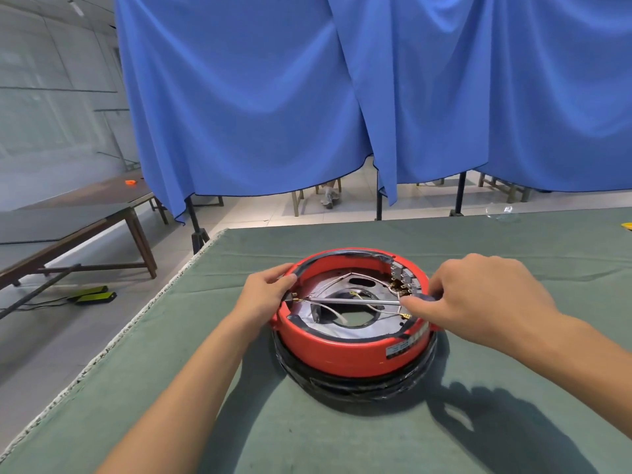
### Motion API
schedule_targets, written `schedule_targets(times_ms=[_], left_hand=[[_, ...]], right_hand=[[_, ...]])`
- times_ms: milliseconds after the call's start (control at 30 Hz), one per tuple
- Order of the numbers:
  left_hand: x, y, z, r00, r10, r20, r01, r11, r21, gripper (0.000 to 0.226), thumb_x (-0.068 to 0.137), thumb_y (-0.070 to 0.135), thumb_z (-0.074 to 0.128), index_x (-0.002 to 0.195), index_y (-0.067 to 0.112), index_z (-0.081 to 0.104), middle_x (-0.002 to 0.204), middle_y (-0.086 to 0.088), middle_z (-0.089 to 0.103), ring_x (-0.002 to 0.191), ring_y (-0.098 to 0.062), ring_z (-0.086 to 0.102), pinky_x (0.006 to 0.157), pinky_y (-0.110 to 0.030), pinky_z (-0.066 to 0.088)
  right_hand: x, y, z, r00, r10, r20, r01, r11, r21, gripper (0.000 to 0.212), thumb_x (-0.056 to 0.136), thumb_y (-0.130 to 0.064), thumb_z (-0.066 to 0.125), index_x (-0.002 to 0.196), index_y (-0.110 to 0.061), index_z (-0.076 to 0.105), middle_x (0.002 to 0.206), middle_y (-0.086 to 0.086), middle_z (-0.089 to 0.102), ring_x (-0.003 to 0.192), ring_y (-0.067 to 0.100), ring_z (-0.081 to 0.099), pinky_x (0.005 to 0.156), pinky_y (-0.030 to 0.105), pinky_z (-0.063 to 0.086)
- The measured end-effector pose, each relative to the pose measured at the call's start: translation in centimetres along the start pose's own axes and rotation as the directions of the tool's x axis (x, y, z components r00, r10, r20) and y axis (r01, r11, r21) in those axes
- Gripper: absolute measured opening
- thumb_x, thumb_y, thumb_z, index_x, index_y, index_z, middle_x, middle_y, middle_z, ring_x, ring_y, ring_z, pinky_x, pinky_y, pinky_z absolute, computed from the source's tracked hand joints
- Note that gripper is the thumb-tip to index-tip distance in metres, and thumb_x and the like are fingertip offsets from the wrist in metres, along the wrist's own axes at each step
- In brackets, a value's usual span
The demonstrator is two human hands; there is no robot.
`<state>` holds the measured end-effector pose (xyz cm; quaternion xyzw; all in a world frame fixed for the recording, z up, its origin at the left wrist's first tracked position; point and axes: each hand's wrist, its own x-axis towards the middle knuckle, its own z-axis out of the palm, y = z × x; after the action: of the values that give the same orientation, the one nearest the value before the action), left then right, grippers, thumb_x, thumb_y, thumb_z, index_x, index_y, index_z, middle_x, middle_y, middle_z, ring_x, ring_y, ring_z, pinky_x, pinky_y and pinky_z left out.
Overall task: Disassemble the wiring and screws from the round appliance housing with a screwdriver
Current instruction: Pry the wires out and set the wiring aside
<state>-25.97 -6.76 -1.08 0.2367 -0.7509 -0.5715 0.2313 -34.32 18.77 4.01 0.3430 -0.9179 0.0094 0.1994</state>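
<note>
1. On the green-covered tabletop, near its middle, sits the round red housing, open side up, on a black base ring.
2. The left hand has its grip clamped on the housing's left rim, fingers curled over the edge.
3. The right hand has its grip pinched together on the screwdriver at its handle end, by the right rim.
4. The screwdriver's metal shaft lies nearly level across the opening, its tip at a brass terminal on the left inner wall.
5. White wires run across the grey inner plate; a switch block sits at the upper right.
6. Blue curtains hang behind.
</note>
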Motion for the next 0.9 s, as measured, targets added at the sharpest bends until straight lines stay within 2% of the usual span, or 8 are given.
schedule_targets(times_ms=[133, 200, 267, 367, 467, 567, 733, 900], left_hand=[[0.1, 0.8, 0.1, 0.999, -0.035, 0.018, 0.035, 0.999, 0.027, 0.025, 0.097, 0.008, 0.050, 0.096, 0.029, 0.065, 0.076, 0.000, 0.068, 0.044, -0.008, 0.056, 0.041, -0.014, 0.044], [0.2, 0.8, 0.4, 0.999, -0.045, 0.009, 0.045, 0.998, 0.036, 0.030, 0.097, 0.008, 0.047, 0.092, 0.030, 0.066, 0.075, -0.001, 0.068, 0.051, -0.015, 0.058, 0.052, -0.019, 0.048], [0.2, 0.8, 0.8, 0.998, -0.062, -0.002, 0.062, 0.997, 0.047, 0.033, 0.098, 0.008, 0.044, 0.091, 0.030, 0.068, 0.079, -0.004, 0.067, 0.068, -0.024, 0.058, 0.067, -0.034, 0.047], [0.4, 0.7, 1.2, 0.997, -0.066, -0.030, 0.067, 0.997, 0.046, 0.031, 0.099, 0.008, 0.043, 0.111, 0.020, 0.068, 0.088, -0.003, 0.068, 0.071, -0.019, 0.060, 0.067, -0.027, 0.050], [0.5, 0.5, 1.4, 0.996, -0.064, -0.067, 0.066, 0.997, 0.028, 0.029, 0.098, 0.008, 0.043, 0.113, 0.017, 0.067, 0.087, 0.000, 0.068, 0.070, -0.011, 0.061, 0.061, -0.019, 0.050], [0.6, 0.3, 1.8, 0.990, -0.078, -0.116, 0.078, 0.997, -0.004, 0.028, 0.096, 0.005, 0.044, 0.111, 0.013, 0.066, 0.084, -0.001, 0.066, 0.073, -0.015, 0.061, 0.068, -0.025, 0.051], [0.6, 0.0, 2.5, 0.973, -0.139, -0.184, 0.120, 0.987, -0.109, 0.027, 0.095, 0.004, 0.044, 0.111, 0.009, 0.065, 0.100, -0.014, 0.067, 0.085, -0.029, 0.063, 0.084, -0.045, 0.054], [0.1, 0.0, 2.7, 0.960, -0.184, -0.209, 0.139, 0.966, -0.217, 0.025, 0.093, 0.001, 0.044, 0.106, 0.010, 0.063, 0.104, -0.016, 0.065, 0.088, -0.028, 0.060, 0.088, -0.044, 0.051]], right_hand=[[-0.1, -0.5, 0.3, 1.000, -0.017, 0.004, 0.017, 1.000, -0.008, 0.059, 0.081, -0.068, 0.038, 0.061, -0.017, 0.060, 0.049, -0.003, 0.048, 0.050, 0.017, 0.050, 0.043, 0.024, 0.028], [0.0, -0.7, 0.3, 1.000, -0.023, -0.014, 0.023, 1.000, -0.012, 0.056, 0.083, -0.063, 0.043, 0.058, -0.015, 0.055, 0.047, -0.003, 0.045, 0.049, 0.019, 0.048, 0.044, 0.025, 0.028], [0.1, -0.9, 0.3, 0.999, -0.032, -0.036, 0.031, 0.999, -0.022, 0.055, 0.084, -0.062, 0.044, 0.059, -0.015, 0.057, 0.047, -0.003, 0.045, 0.048, 0.019, 0.048, 0.043, 0.025, 0.027], [0.4, -0.9, 0.1, 0.998, -0.039, -0.045, 0.037, 0.998, -0.045, 0.055, 0.083, -0.067, 0.042, 0.069, -0.019, 0.066, 0.051, -0.004, 0.048, 0.051, 0.018, 0.050, 0.044, 0.024, 0.028], [0.4, -0.3, -0.6, 0.999, 0.016, -0.045, -0.017, 1.000, -0.024, 0.062, 0.079, -0.072, 0.041, 0.065, -0.017, 0.065, 0.049, -0.005, 0.049, 0.048, 0.015, 0.049, 0.044, 0.023, 0.028], [-0.2, 0.1, -1.3, 0.999, 0.015, -0.045, -0.016, 1.000, -0.026, 0.065, 0.074, -0.076, 0.040, 0.058, -0.016, 0.059, 0.046, -0.005, 0.047, 0.046, 0.012, 0.046, 0.043, 0.023, 0.025], [-1.3, -1.2, -1.0, 1.000, -0.014, 0.003, 0.014, 0.999, -0.037, 0.057, 0.078, -0.070, 0.045, 0.060, -0.017, 0.056, 0.052, -0.005, 0.044, 0.046, 0.015, 0.041, 0.043, 0.025, 0.024], [-1.7, -1.9, -0.2, 1.000, 0.005, -0.013, -0.005, 0.999, -0.040, 0.055, 0.083, -0.064, 0.043, 0.056, -0.017, 0.051, 0.050, -0.004, 0.044, 0.045, 0.013, 0.041, 0.042, 0.024, 0.022]])
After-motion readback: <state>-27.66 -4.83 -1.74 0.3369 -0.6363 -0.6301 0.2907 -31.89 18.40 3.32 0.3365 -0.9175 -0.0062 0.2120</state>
